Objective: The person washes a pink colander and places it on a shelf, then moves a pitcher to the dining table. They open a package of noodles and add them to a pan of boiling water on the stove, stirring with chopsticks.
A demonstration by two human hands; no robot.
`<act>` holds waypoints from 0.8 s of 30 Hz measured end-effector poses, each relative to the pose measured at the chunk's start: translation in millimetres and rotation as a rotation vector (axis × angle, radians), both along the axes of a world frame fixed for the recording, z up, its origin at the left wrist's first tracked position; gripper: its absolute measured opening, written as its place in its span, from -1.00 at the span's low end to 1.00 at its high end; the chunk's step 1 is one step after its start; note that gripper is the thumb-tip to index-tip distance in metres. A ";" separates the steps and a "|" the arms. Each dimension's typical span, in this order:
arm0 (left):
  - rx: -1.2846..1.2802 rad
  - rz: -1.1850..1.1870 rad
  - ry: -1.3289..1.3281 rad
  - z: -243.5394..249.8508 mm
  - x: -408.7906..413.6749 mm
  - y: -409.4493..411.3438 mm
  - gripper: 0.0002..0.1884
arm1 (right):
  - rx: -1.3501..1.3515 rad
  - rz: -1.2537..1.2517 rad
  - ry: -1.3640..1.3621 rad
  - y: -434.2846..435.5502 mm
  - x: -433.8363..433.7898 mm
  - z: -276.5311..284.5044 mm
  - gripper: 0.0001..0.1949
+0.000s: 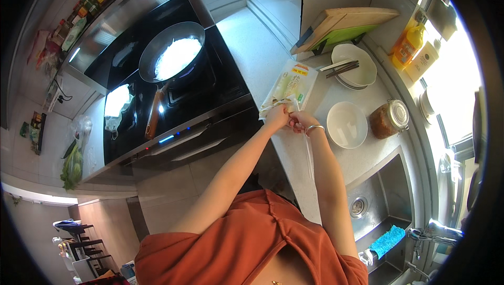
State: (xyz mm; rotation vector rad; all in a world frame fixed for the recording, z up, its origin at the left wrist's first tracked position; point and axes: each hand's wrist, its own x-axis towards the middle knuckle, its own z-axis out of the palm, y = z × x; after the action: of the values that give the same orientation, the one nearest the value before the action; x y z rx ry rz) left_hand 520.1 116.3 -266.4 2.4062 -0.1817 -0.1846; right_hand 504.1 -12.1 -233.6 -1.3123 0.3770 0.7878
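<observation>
Both my hands meet at the near end of a printed plastic food packet (293, 82) lying on the pale counter. My left hand (278, 116) grips the packet's crumpled end. Close against it, my right hand (302, 122), with a silver bangle at the wrist, has its fingers curled at the same end; a thin clear plastic strip (309, 155) hangs below it. What the right fingers pinch is too small to tell. To the right stand an empty white bowl (347, 125) and stacked white dishes (364, 62) with chopsticks (342, 68) across them.
A frying pan (147, 54) with glaring white contents sits on the black hob at left, its wooden handle towards me. A lidded glass jar (388, 119), cutting boards (346, 19) and a steel sink (382, 190) with a blue cloth (388, 241) are at right. Bagged greens (75, 165) lie far left.
</observation>
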 end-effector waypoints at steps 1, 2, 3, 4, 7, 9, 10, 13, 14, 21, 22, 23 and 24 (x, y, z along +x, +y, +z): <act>0.032 -0.019 0.021 0.7 1.8 -0.4 -0.80 | -0.001 0.012 -0.020 1.7 0.5 -0.1 -0.78; 0.024 0.009 0.025 1.4 3.9 1.6 -0.79 | -0.001 0.023 -0.040 3.3 1.4 -1.0 -0.76; 0.014 0.030 0.033 -2.7 5.2 3.5 -0.78 | -0.005 0.026 -0.056 2.8 -0.3 -3.0 -0.75; -0.006 0.020 0.068 -6.7 8.8 5.6 -0.76 | 0.010 0.034 -0.046 2.0 0.4 -4.5 -0.74; -0.069 0.037 0.105 -12.7 13.4 10.4 -0.77 | 0.046 0.038 -0.016 2.1 2.8 -5.7 -0.75; -0.031 0.000 0.143 -11.1 14.0 7.5 -0.77 | 0.056 0.011 0.007 1.3 1.4 -3.9 -0.76; -0.012 -0.016 0.161 -7.9 14.0 6.6 -0.78 | 0.060 0.002 0.014 1.3 1.2 -2.3 -0.76; 0.044 -0.030 0.135 -7.9 17.0 5.4 -0.78 | 0.069 -0.023 0.016 0.2 0.8 -1.2 -0.77; 0.006 -0.034 0.155 -8.1 18.2 6.3 -0.77 | 0.071 -0.030 0.005 0.1 2.0 -5.3 -0.77; -0.085 -0.060 0.214 7.8 12.9 8.3 -0.67 | 0.054 -0.114 0.028 -6.8 -3.1 -1.0 -0.81; -0.085 -0.076 0.214 8.7 13.0 9.0 -0.65 | 0.054 -0.116 0.029 -7.5 -4.4 0.0 -0.82; -0.050 -0.087 0.229 9.6 13.2 9.1 -0.68 | 0.054 -0.119 0.029 -8.1 -5.6 0.6 -0.83; -0.016 -0.098 0.244 11.3 12.7 8.9 -0.71 | 0.053 -0.121 0.031 -8.7 -7.3 2.0 -0.83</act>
State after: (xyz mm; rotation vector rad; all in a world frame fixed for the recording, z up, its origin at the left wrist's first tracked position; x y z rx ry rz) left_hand 532.8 125.2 -255.1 2.3360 -0.1873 -0.5169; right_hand 496.8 -20.8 -231.6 -1.2166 0.4536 0.7125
